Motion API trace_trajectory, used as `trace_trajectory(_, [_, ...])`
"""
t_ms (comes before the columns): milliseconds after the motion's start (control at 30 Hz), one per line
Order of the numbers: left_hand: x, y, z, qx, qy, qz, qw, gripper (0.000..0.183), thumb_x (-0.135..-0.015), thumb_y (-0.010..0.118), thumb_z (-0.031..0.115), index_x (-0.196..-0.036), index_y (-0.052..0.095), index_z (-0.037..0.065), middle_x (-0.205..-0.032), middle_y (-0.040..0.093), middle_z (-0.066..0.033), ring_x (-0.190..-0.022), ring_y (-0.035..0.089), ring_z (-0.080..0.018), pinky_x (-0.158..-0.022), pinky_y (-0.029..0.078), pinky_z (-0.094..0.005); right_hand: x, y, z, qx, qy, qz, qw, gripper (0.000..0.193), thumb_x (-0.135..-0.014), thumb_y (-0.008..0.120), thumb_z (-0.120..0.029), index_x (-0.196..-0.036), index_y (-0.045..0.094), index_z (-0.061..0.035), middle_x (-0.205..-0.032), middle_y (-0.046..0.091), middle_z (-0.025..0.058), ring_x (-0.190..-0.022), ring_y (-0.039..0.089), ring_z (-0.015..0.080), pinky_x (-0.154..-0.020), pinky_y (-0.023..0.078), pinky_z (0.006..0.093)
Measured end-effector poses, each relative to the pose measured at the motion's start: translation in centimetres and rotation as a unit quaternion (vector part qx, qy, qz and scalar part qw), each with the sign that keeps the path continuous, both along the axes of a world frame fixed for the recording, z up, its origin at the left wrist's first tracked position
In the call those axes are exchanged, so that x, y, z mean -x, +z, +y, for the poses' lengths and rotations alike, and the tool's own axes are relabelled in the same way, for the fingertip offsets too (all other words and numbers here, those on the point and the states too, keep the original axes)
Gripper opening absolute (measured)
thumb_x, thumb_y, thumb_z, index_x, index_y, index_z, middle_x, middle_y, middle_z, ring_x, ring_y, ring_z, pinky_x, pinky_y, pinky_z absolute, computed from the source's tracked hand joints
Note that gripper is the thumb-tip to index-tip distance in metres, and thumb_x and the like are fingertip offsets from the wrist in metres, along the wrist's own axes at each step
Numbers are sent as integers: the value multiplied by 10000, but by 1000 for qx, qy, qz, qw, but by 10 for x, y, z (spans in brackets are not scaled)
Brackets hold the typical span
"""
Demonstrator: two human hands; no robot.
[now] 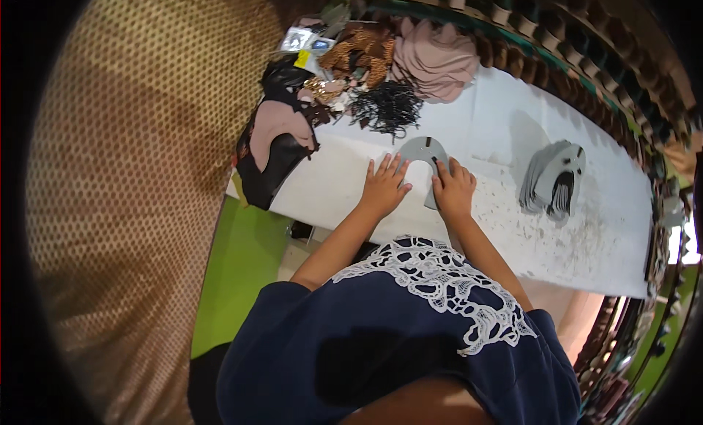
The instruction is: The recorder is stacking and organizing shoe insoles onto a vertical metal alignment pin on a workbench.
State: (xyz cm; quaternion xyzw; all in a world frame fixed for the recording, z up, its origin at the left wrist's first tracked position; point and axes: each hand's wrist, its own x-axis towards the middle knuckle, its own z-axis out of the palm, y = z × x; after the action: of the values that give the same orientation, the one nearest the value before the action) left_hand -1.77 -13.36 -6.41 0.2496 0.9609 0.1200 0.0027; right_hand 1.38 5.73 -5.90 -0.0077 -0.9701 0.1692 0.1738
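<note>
A grey horseshoe-shaped cut piece (422,151) lies flat on the white table (505,124). My left hand (384,183) rests palm down on the table with fingers spread, its fingertips touching the piece's left arm. My right hand (454,188) presses on the piece's right arm, where a short dark strip (438,165) lies under the fingertips. Neither hand lifts anything off the table.
A stack of grey cut pieces (552,177) stands to the right. A bundle of black strips (387,107), gold-brown trims (359,53), folded pink fabric (436,58) and black and pink shoe uppers (277,148) crowd the table's far left end. Green floor (242,271) shows below the table's edge.
</note>
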Motion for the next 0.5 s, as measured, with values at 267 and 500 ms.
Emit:
trace_trajectory(267, [-3, 10, -36, -45, -10, 3, 999, 518, -888, 498, 388, -1346, 448, 153, -1451, 343, -93, -1347, 290, -299, -1073, 171, -564, -1, -3, 2, 22, -1, 8, 1000, 384, -821, 602, -257, -1177, 594, -113, -1245, 514, 131, -1120, 476, 277, -983, 309, 438])
trace_trajectory(500, [24, 17, -121, -73, 345, 136, 926, 233, -798, 635, 283, -979, 620, 137, -1369, 414, -90, -1317, 293, -325, -1043, 180, -579, 2, -13, 6, 17, -5, 15, 1000, 389, -811, 603, -244, -1177, 600, -115, -1231, 521, 126, -1113, 484, 290, -971, 321, 430])
